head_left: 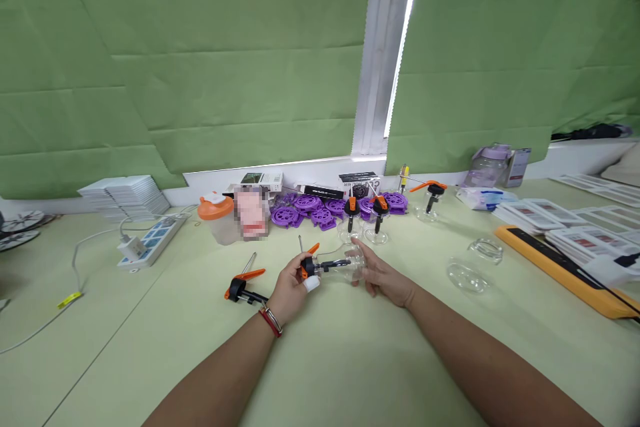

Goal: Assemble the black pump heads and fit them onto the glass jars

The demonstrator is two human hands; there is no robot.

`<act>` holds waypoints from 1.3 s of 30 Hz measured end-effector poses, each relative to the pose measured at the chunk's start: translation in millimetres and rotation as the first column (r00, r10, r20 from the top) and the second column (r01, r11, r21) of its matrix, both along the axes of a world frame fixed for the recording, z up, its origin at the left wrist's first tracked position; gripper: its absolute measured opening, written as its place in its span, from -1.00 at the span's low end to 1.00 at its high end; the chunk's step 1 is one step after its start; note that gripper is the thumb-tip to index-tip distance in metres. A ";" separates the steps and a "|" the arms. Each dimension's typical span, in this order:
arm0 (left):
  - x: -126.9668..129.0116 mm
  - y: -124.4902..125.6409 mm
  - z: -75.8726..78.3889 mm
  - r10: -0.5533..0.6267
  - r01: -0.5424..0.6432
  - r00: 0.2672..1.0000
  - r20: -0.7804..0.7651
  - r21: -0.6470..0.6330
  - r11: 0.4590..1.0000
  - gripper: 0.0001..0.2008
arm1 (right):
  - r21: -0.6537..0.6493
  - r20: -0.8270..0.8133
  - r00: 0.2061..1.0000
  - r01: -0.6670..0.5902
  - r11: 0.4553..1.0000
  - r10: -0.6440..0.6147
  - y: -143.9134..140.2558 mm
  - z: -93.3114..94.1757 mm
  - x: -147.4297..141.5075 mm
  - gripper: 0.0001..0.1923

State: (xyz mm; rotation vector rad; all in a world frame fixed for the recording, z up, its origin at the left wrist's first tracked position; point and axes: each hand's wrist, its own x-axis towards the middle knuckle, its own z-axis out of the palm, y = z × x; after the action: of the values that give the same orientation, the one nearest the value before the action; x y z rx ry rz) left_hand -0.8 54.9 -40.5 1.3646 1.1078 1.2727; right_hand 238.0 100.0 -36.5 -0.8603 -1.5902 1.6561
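Between my hands a transparent bottle point(354, 265) lies on its side just above the table, a black and orange pump head point(309, 267) at its neck and the dark tube inside. My left hand point(287, 297) is closed around the pump head; one finger wears a white covering. My right hand point(389, 278) grips the bottle's base end. Whether the head is fastened I cannot tell. Left of my left hand lies another pump head point(238, 289) with an orange lever and thin metal rod. Two transparent bottles point(469, 277) point(486, 251) lie to the right.
Three bottles with pump heads point(351, 217) point(379, 219) point(431, 199) stand behind, beside purple plastic parts point(320, 212). An orange-lidded cup point(217, 217) and power strip point(156, 240) stand left. An orange-black bar point(560, 267) and stacked printed cards point(535, 213) lie right.
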 end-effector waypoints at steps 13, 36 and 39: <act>-2.5 3.1 -5.0 -0.011 0.011 1.000 -0.023 0.015 1.000 -0.51 | -0.055 0.012 1.000 0.007 0.998 -0.006 3.0 -2.0 1.1 -0.32; -2.9 2.6 -4.0 -0.038 0.038 0.999 -0.002 -0.005 0.999 -0.52 | -0.081 0.055 0.997 0.057 0.995 -0.053 5.5 -3.6 -2.2 -0.45; -1.9 2.5 -3.1 -0.050 0.050 0.999 0.010 -0.013 0.999 -0.51 | -0.085 0.040 0.997 0.073 0.994 -0.070 6.5 -5.8 -3.6 -0.47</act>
State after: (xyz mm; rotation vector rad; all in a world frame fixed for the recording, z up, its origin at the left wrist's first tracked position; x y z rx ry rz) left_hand -2.7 57.4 -43.6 1.3668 1.0671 1.2326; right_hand 234.4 106.5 -42.3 -0.9858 -1.5040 1.6769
